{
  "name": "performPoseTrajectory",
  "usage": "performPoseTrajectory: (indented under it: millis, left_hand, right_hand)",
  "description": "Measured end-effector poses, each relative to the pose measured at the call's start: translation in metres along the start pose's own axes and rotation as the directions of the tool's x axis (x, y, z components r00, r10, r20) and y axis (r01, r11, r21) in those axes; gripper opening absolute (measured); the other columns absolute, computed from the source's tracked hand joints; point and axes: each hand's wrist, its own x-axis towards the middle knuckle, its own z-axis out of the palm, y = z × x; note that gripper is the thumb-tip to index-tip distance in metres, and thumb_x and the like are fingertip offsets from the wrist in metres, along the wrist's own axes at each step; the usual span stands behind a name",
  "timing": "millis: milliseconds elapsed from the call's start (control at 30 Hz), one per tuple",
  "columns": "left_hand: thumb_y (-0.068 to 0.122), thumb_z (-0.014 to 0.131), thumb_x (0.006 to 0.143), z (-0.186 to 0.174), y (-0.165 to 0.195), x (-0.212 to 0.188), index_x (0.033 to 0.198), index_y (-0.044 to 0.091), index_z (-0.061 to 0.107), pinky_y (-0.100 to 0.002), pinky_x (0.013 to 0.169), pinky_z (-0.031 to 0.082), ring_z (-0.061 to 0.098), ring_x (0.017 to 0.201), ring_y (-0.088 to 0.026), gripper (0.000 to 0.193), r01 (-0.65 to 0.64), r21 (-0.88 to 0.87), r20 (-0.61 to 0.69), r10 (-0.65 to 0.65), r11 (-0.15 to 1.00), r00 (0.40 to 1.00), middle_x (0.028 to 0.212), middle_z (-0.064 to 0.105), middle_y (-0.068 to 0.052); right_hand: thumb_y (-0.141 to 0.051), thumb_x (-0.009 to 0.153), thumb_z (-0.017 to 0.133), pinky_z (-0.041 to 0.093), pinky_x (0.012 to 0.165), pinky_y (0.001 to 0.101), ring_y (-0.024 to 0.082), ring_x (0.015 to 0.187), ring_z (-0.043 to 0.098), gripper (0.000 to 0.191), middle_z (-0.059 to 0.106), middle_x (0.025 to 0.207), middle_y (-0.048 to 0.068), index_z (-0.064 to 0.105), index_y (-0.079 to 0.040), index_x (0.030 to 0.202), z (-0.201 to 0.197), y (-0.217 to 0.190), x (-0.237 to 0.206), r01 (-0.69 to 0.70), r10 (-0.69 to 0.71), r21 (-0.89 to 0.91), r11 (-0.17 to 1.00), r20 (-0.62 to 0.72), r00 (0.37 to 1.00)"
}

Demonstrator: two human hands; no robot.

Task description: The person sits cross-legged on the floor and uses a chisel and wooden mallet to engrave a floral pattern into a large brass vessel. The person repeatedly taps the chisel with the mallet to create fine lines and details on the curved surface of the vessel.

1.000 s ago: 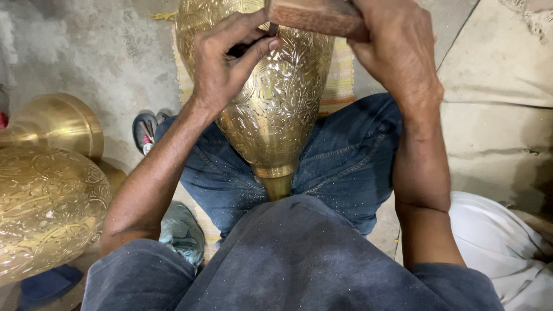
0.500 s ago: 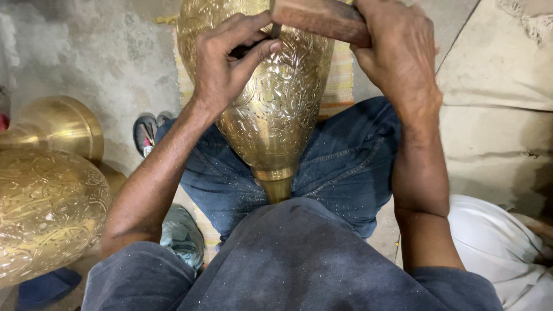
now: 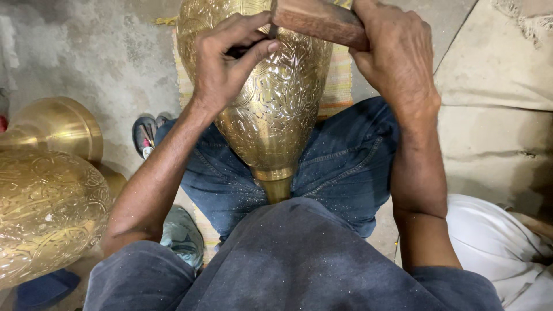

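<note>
A large engraved brass vase (image 3: 276,109) lies between my knees, its narrow neck pointing toward my body. My left hand (image 3: 224,63) rests on the vase's upper side, fingers pinched around a small dark tool whose tip touches the metal. My right hand (image 3: 397,57) grips a reddish-brown wooden mallet (image 3: 319,20) held just above that tool. My legs are in blue jeans (image 3: 345,161).
A second engraved brass vessel (image 3: 46,213) and a plain brass one (image 3: 57,124) stand at the left. A sandal (image 3: 144,135) lies on the grey concrete floor. A striped mat (image 3: 343,80) lies under the vase; beige cloth (image 3: 495,86) and white fabric (image 3: 501,242) lie right.
The wooden mallet has shifted slightly over the tool in my left hand; both hands stay on the vase in nearly the same place.
</note>
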Motion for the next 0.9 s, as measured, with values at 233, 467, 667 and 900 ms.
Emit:
performPoseTrajectory:
  millis: [233,467,667,900]
  left_hand:
    - [0.017,0.083,0.103,0.002,-0.003,-0.001,0.131,0.007,0.07,-0.031,0.08,0.069,0.08,0.095,-0.019,0.033,-0.127,0.098,-0.012,0.129,0.987,0.992,0.113,0.078,-0.013]
    - [0.017,0.085,0.101,-0.006,0.004,0.005,0.131,0.004,0.07,-0.033,0.081,0.069,0.08,0.095,-0.021,0.036,-0.121,0.117,0.053,0.116,0.986,0.992,0.11,0.078,-0.014]
    - [0.015,0.084,0.102,-0.003,0.007,0.002,0.134,0.004,0.068,-0.034,0.084,0.07,0.08,0.098,-0.021,0.037,-0.101,0.078,0.029,0.099,0.992,0.995,0.113,0.077,-0.014]
    - [0.015,0.085,0.1,-0.003,0.008,0.005,0.131,0.004,0.071,-0.034,0.081,0.069,0.08,0.094,-0.019,0.036,-0.077,0.135,0.02,0.075,0.988,0.997,0.11,0.078,-0.013]
  right_hand:
    - [0.006,0.083,0.084,0.05,0.069,0.0403,0.032,0.08,0.067,0.03,0.066,0.091,0.016,0.063,0.002,0.105,0.019,0.018,-0.013,-0.134,0.151,0.183,0.974,-0.083,0.985]
    - [0.002,0.084,0.08,0.043,0.063,0.037,0.025,0.068,0.059,0.022,0.059,0.078,0.009,0.061,-0.003,0.092,0.036,0.03,-0.021,-0.258,0.274,0.167,0.952,-0.081,0.958]
    - [-0.003,0.107,0.081,0.04,0.061,0.0253,0.01,0.069,0.045,0.03,0.046,0.074,0.002,0.054,-0.004,0.095,0.051,0.027,-0.017,-0.351,0.464,0.66,0.664,0.004,0.886]
    - [-0.001,0.091,0.085,0.048,0.068,0.0415,0.026,0.072,0.06,0.024,0.06,0.081,0.01,0.065,-0.002,0.104,0.027,0.022,-0.01,-0.155,0.159,0.187,0.97,-0.01,0.987]
